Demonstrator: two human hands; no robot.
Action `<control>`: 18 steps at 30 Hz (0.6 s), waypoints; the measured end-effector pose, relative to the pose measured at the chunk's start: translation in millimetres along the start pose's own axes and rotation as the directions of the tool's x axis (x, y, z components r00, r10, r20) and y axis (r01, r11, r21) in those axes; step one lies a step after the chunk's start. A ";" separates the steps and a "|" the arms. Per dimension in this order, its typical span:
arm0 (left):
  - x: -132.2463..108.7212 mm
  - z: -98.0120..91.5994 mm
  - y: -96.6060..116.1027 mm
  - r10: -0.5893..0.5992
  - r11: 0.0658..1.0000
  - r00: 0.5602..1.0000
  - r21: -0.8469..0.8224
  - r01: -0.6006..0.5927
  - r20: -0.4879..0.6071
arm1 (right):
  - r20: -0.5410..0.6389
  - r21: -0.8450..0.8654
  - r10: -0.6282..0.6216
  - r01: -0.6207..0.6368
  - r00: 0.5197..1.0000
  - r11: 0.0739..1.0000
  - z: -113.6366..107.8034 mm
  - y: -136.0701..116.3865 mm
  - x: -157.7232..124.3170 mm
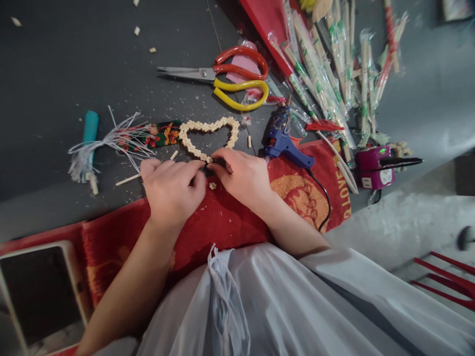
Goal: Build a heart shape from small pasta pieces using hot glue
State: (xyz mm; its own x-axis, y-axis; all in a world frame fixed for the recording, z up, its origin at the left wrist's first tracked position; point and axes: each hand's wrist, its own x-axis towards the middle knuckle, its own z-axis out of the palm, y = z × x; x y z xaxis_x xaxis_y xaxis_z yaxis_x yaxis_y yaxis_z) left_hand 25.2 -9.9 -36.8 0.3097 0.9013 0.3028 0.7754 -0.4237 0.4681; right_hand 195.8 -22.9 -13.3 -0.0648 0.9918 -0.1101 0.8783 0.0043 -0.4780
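left hand (172,190) & right hand (243,175), fingers bunched, both pinch the bottom tip of the bead heart (208,126). squeeze too hard & joints prob crack, shedding bits like the loose piece (213,186) just below the bead heart; glue gun (284,143) right of it may get knocked.

- The left hand (172,190) and right hand (243,175) are bare, and so are both forearms.
- A thin, pale grey-white garment (315,306) with a slight sheen covers the body and lap.
- Loose strips (226,296) of the same pale fabric hang bunched at its front.
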 end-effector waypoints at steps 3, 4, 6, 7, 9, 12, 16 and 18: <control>-0.3 -0.1 0.0 0.012 1.000 1.000 0.003 -0.012 -0.023 | -0.017 -0.001 0.000 0.000 1.000 1.000 1.0 0.6 0.0; -0.5 -0.2 0.0 0.014 1.000 1.000 0.007 -0.014 -0.028 | -0.022 -0.001 0.000 0.000 1.000 1.000 1.3 0.8 0.0; -0.6 -0.2 0.0 0.008 1.000 1.000 0.017 -0.007 -0.016 | -0.026 -0.001 -0.002 0.002 1.000 1.000 1.5 1.0 -0.1; -0.7 -0.3 0.0 0.001 1.000 1.000 0.019 -0.001 -0.004 | -0.026 -0.001 -0.003 0.003 1.000 1.000 1.5 1.1 -0.1; -0.6 -0.4 0.1 -0.012 1.000 1.000 0.005 0.011 0.016 | -0.025 0.000 -0.004 0.004 1.000 1.000 1.4 0.9 0.0; -0.3 -0.5 0.4 -0.020 1.000 1.000 -0.014 0.020 0.018 | -0.022 0.000 -0.005 0.005 1.000 1.000 1.6 0.8 0.1; -0.2 -0.4 0.5 -0.018 1.000 1.000 -0.001 0.018 0.017 | -0.014 -0.003 -0.006 0.006 1.000 1.000 1.2 0.4 -0.2; -0.6 0.0 0.2 -0.011 1.000 1.000 -0.014 0.012 0.007 | -0.009 -0.012 -0.007 0.007 1.000 1.000 0.2 -0.3 -0.7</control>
State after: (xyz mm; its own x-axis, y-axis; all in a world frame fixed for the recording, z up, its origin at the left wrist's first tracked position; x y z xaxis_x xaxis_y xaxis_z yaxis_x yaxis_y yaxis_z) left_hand 25.2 -10.5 -36.9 0.3045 0.9067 0.2918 0.7710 -0.4146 0.4835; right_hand 195.5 -23.6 -13.2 -0.0670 0.9929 -0.0987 0.8836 0.0131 -0.4681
